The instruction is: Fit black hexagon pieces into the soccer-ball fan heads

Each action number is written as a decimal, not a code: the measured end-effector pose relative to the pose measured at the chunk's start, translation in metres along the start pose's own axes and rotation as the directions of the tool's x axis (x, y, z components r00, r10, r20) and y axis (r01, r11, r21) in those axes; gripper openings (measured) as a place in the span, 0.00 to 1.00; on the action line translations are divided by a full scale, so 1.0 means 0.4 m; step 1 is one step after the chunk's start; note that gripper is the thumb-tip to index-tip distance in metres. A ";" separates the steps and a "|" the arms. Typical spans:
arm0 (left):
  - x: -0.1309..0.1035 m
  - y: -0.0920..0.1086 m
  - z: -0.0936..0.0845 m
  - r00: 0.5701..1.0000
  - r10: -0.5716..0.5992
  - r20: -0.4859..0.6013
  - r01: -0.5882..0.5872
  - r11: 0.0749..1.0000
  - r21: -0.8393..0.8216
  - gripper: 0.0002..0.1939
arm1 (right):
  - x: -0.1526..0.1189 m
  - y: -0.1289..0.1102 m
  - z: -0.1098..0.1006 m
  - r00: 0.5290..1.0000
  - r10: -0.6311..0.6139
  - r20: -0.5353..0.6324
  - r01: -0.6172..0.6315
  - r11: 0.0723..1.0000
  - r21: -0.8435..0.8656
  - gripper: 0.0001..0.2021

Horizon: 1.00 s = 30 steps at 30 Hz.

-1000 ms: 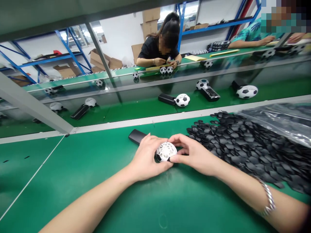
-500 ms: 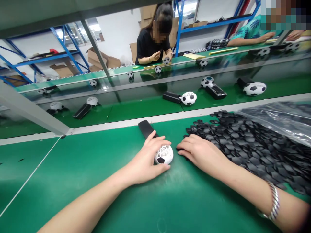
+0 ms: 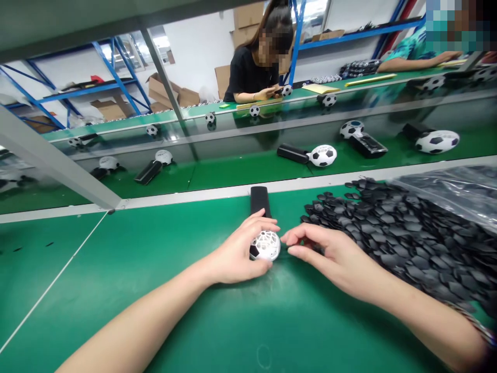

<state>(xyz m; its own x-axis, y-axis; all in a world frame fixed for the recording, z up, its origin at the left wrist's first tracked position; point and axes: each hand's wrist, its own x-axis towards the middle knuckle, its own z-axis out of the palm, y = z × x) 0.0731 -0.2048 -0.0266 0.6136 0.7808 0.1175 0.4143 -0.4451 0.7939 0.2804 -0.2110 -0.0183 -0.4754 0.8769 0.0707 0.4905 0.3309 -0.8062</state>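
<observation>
My left hand [image 3: 243, 251] is curved around a white football-shaped head [image 3: 267, 245] with open lattice cells and a black patch on its side. A black handle [image 3: 259, 201] extends from the head toward the table's far edge, partly covered by my fingers. Just to the right, my right hand [image 3: 330, 254] has thumb and fingers drawn together in a pinch. A small dark piece shows at its fingertips, mostly hidden; its outline is unclear. Beyond that hand lies a heap of flat black pentagon pieces [image 3: 388, 233].
A clear plastic bag [image 3: 462, 191] covers the heap's far side. Past the pale rail [image 3: 209, 194], a green conveyor [image 3: 229, 168] carries several football-headed items. A metal post [image 3: 66, 160] slants at left. Across the line, a person in black [image 3: 252, 72] handles another football-shaped item.
The handle has swung from pointing left to pointing nearly straight away as my left hand turns the item. My right hand has lifted and rolled over, nearer the ball. The view has shifted slightly.
</observation>
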 end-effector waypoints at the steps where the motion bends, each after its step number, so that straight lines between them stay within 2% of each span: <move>1: 0.001 0.000 -0.002 1.000 0.003 0.002 -0.003 1.000 0.001 0.28 | -0.001 -0.005 0.005 1.000 0.002 0.011 -0.002 1.000 0.022 0.05; 5: 0.004 0.003 -0.005 1.000 0.005 0.007 -0.005 1.000 0.009 0.28 | -0.002 -0.007 0.017 0.996 -0.086 0.029 0.086 0.996 0.005 0.07; 8: 0.004 0.002 -0.005 1.000 0.012 0.000 -0.012 1.000 0.008 0.27 | -0.004 -0.001 0.017 0.991 -0.134 -0.007 0.133 0.990 -0.045 0.07; 11: 0.003 -0.001 -0.002 1.000 0.012 -0.007 -0.012 1.000 -0.005 0.27 | -0.007 -0.003 0.015 0.997 -0.077 -0.021 0.077 0.997 0.000 0.06; 15: 0.002 0.000 0.003 0.999 0.007 -0.033 -0.007 1.000 0.004 0.27 | -0.004 -0.013 0.020 0.998 -0.057 0.008 0.057 0.997 0.051 0.05; 19: 0.003 0.005 0.006 0.999 -0.010 -0.048 0.010 1.000 0.001 0.26 | 0.005 -0.012 0.034 0.999 0.022 0.035 -0.025 0.995 0.098 0.05; 30: 0.009 0.022 0.010 0.996 -0.036 -0.078 0.034 0.999 -0.020 0.21 | 0.029 -0.005 0.046 0.999 0.041 -0.012 -0.039 0.987 0.157 0.05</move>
<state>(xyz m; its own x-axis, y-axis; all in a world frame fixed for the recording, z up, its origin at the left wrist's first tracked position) 0.0815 -0.2076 -0.0216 0.5440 0.8281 0.1355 0.4217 -0.4094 0.8091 0.2604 -0.2082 -0.0265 -0.4463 0.8938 0.0440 0.3879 0.2375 -0.8906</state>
